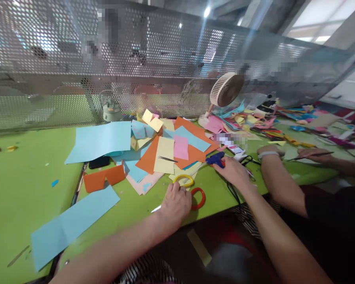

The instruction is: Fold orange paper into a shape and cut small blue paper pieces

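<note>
My left hand [176, 203] lies closed over a pair of scissors [198, 199] near the table's front edge. The yellow and red handle loops stick out past my fingers, and a blade tip shows on the other side. In my right hand [235, 171] is a blue glue gun [215, 159], its nose pointing left over the paper. Tweezers [167, 159] rest on a pale yellow sheet [164, 148] between the hands and the paper pile. A folded orange strip [104, 178] stands on edge to the left, beside a long light-blue paper strip [73, 217].
Orange sheets [148, 159] and other coloured papers overlap mid-table. A large light-blue sheet [103, 140] partly covers a dark phone [99, 162]. Behind stand a fan [225, 90] and a perforated metal screen [165, 59]. A co-worker's hand [315, 155] holds a thin tool at right.
</note>
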Demonstrator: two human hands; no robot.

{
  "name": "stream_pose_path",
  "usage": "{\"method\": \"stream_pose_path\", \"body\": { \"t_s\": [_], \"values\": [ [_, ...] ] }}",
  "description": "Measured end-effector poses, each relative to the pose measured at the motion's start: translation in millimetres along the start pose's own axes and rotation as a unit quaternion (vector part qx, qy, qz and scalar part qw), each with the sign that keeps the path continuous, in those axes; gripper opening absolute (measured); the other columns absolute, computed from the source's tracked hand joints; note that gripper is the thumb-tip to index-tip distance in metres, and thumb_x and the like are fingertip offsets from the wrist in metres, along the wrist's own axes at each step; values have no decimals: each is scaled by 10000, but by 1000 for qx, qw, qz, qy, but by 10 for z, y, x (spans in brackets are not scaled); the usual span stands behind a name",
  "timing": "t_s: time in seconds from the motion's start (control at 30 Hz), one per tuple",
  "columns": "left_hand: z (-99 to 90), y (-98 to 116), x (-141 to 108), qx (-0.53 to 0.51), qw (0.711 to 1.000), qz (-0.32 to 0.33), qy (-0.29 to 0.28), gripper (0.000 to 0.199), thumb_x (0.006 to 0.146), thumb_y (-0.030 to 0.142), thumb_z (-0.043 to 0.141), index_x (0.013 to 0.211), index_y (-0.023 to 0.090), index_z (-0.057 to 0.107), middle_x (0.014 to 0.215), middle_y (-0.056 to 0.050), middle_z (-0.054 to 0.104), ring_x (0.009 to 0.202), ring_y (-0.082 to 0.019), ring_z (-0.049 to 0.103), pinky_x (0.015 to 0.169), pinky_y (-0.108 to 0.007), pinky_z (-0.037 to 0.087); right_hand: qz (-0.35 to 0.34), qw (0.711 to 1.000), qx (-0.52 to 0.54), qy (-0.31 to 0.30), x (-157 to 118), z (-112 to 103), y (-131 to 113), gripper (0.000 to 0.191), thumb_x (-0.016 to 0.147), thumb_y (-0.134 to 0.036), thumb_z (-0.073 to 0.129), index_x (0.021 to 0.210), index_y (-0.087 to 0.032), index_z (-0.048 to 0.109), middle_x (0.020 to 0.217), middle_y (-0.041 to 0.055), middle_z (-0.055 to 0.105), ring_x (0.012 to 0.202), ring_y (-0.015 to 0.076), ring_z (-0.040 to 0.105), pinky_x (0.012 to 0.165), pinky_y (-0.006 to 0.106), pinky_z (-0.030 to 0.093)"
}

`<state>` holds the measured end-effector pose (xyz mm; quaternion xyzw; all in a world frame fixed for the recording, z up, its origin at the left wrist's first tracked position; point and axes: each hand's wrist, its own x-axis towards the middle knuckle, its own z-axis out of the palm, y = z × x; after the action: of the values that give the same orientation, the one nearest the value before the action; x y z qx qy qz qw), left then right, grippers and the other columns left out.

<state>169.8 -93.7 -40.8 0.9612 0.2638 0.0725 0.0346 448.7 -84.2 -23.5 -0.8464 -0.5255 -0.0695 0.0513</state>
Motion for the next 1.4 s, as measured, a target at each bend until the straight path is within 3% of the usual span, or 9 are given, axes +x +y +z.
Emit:
{"method": "stream_pose_path", "body": {
  "t_s": [0.2,0.4,0.57,0.7,0.83,0.93,1.1,1.23,1.4],
  "values": [
    [96,-3,-253,1,1000,22,20,195,943,138,480,948,130,674,892,-131,692,876,-250,609,773,-379,486,-28,987,112,110,26,-116,-183,331,821,-379,592,1044,-138,634,1089,218,690,1083,373,626,922,481,484],
    [164,-41,-320,7,997,66,49,174,967,180,482,959,144,652,886,-99,675,860,-239,602,755,-367,481,17,939,292,181,208,-420,-449,414,789,-496,586,1061,-186,607,1061,165,708,956,320,661,864,465,523],
    [-8,-52,-281,9,995,78,56,249,1006,158,402,1016,141,650,940,-83,687,951,-218,603,937,-387,445,-5,871,489,51,-4,-690,-983,429,874,-548,421,1035,-203,619,903,108,739,776,261,713,666,400,601],
    [-241,-245,-632,-41,992,64,99,189,987,198,456,1021,166,639,1023,-82,684,965,-207,592,907,-356,460,-47,803,587,-92,-466,-717,-1526,425,878,-631,457,961,-272,668,880,86,746,831,287,733,652,418,631],
    [-525,-875,-1270,-72,981,-140,112,193,973,218,463,906,177,639,914,-74,692,879,-221,621,815,-370,497,-33,669,693,-267,-892,-652,-2031,429,685,-687,724,873,-302,701,917,53,741,875,300,724,693,441,650],
    [-636,-1497,-1675,-118,873,-425,208,222,984,198,407,1011,146,621,1038,-132,686,917,-232,642,813,-385,504,-67,630,693,-345,-1047,-619,-2401,453,707,-663,736,908,-258,715,990,61,735,880,252,713,721,379,643],
    [-546,-2088,-1852,-189,851,-450,193,216,963,206,473,1112,154,621,993,-76,727,791,-162,678,728,-281,515,-128,624,663,-392,-1016,-474,-2840,479,799,-644,668,1000,-210,710,1077,96,726,899,207,697,718,295,613],
    [-488,-2180,-1746,-213,858,-429,186,230,918,262,583,1128,215,664,947,-40,715,799,-163,664,750,-272,494,-145,646,641,-389,-958,-309,-2943,528,786,-666,667,1028,-198,703,1111,109,721,891,213,695,738,322,612],
    [-492,-2226,-1671,-242,856,-421,177,81,835,211,680,906,193,715,890,-40,714,772,-171,635,693,-270,446,-149,652,640,-378,-927,-223,-2932,516,788,-676,656,1003,-210,712,1040,96,734,878,236,705,735,342,611]
  ]
}}
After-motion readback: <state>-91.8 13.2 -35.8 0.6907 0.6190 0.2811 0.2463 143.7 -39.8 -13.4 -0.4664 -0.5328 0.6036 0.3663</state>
